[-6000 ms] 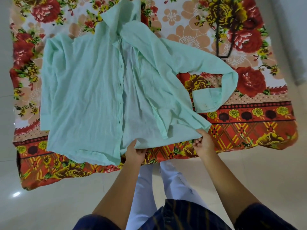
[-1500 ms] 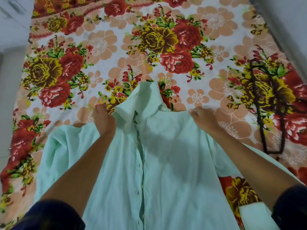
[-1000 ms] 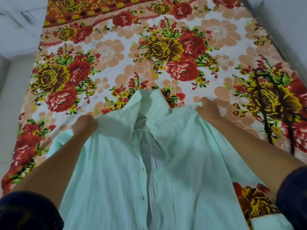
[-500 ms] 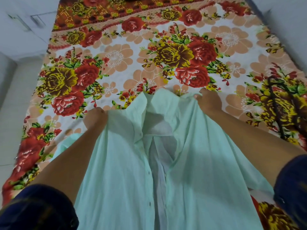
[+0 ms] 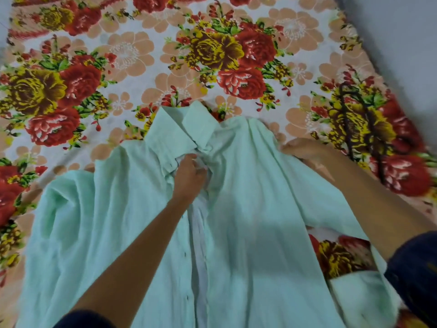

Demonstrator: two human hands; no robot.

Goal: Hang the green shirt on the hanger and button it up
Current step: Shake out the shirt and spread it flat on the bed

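Note:
The pale green shirt (image 5: 248,221) lies front up on the flowered bed sheet (image 5: 132,50), collar away from me, its front placket slightly apart. My left hand (image 5: 189,176) is at the neck opening just below the collar and grips the left front edge there with curled fingers. My right hand (image 5: 305,150) rests at the shirt's right shoulder edge; its fingers are blurred and partly tucked at the fabric. A dark thin hanger (image 5: 359,124) lies on the sheet to the right of the shirt.
The sheet covers a bed that fills most of the view. A pale wall or floor (image 5: 406,39) runs along the bed's right side. The shirt's right cuff (image 5: 354,294) lies folded near my right sleeve.
My left hand left the shirt's left shoulder and moved in to the neck opening. My right hand slid outward and down along the right shoulder. The camera shifted closer.

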